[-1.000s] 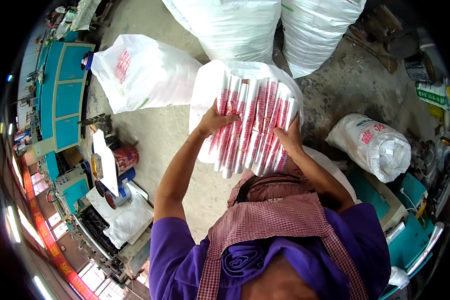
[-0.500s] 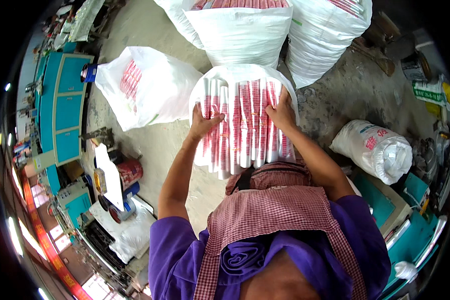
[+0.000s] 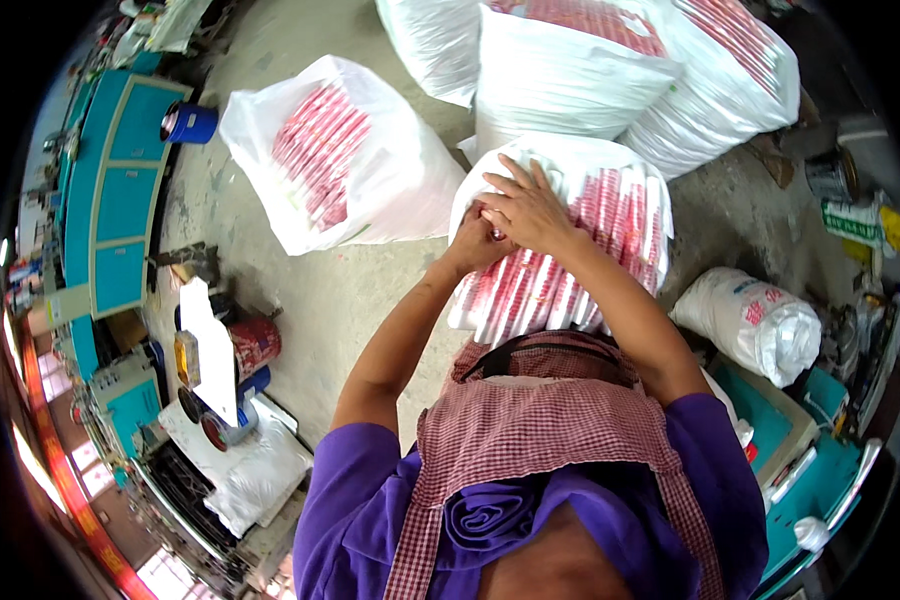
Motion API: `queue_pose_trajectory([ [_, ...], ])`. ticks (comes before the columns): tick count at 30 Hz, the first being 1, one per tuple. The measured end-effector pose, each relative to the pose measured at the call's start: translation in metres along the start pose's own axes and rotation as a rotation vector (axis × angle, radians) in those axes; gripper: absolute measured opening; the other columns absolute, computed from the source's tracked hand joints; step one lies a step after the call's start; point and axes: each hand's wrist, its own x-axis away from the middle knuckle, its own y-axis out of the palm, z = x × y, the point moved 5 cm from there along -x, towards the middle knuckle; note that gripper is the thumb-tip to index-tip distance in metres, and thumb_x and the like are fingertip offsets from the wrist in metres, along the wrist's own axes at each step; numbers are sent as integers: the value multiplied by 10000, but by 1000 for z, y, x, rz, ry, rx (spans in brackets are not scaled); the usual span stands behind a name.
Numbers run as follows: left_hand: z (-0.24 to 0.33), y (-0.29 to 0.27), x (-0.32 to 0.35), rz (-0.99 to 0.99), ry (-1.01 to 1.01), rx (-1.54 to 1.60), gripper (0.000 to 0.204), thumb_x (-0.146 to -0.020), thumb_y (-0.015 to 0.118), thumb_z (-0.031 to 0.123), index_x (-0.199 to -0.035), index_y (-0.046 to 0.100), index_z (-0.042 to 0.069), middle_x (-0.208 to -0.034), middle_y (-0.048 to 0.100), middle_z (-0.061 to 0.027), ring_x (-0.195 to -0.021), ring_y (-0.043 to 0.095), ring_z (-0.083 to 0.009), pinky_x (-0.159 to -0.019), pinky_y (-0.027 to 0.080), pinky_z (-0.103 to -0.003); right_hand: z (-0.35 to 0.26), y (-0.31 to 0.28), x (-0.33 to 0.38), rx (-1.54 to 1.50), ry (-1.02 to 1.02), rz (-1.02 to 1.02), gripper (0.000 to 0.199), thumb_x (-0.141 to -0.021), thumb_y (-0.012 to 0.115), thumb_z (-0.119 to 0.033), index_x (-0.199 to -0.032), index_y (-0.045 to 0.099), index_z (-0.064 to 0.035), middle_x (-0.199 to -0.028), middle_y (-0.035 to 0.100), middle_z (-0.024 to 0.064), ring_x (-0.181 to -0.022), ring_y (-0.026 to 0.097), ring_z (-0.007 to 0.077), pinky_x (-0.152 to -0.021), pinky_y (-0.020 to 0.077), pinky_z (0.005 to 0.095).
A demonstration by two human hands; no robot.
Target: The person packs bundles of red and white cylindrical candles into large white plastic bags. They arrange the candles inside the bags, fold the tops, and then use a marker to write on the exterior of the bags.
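In front of me stands a white woven sack [image 3: 630, 158] packed with folded red-and-white printed plastic bundles [image 3: 570, 285], lying side by side in long strips. Both my hands are at the sack's left inner side, close together. My left hand [image 3: 477, 243] has its fingers curled in at the ends of the bundles; what they grip is mostly hidden. Beside it, my right hand [image 3: 535, 212] lies across the bundles, palm down, fingers spread toward the far left rim. Its thumb points at the left hand's fingers.
Another open white sack [image 3: 400, 190] of similar bundles leans at the left. Full sacks [image 3: 560, 85] stand behind. A tied white sack [image 3: 755, 320] lies at the right. Teal cabinets [image 3: 130, 205] and a blue bucket [image 3: 188, 123] are far left; teal machinery [image 3: 830, 490] is at right.
Both hands have left the two sides of the bundles and come together at the sack's left side. The right hand has crossed leftward and spread its fingers. The view has shifted left.
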Motion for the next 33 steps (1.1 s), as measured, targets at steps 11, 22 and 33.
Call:
queue_pose_trajectory([
  [11, -14, -46, -27, 164, -221, -625, 372, -763, 567, 163, -1126, 523, 95, -744, 633, -149, -683, 629, -321, -591, 499, -416, 9, 5, 11, 89, -51, 119, 222, -825, 560, -276, -944, 615, -97, -1123, 527, 33, -1244, 341, 252, -1059, 197, 500],
  [22, -49, -124, -33, 609, -206, -478, 145, -778, 585, 199, -734, 622, 66, -700, 628, -147, -627, 626, -285, -575, 482, -404, 6, 10, -1, 52, -126, 88, 265, -825, 566, -293, -952, 620, -66, -1109, 559, 65, -1208, 382, 262, -1052, 209, 469],
  [33, 26, -91, 58, 346, 532, -582, 146, -739, 579, 41, -883, 594, 60, -1010, 581, -89, -917, 564, -253, -733, 487, -353, 2, 36, -42, 23, -139, -65, 354, -869, 480, -335, -1101, 583, -88, -1322, 445, 63, -1316, 262, 240, -1102, 141, 425],
])
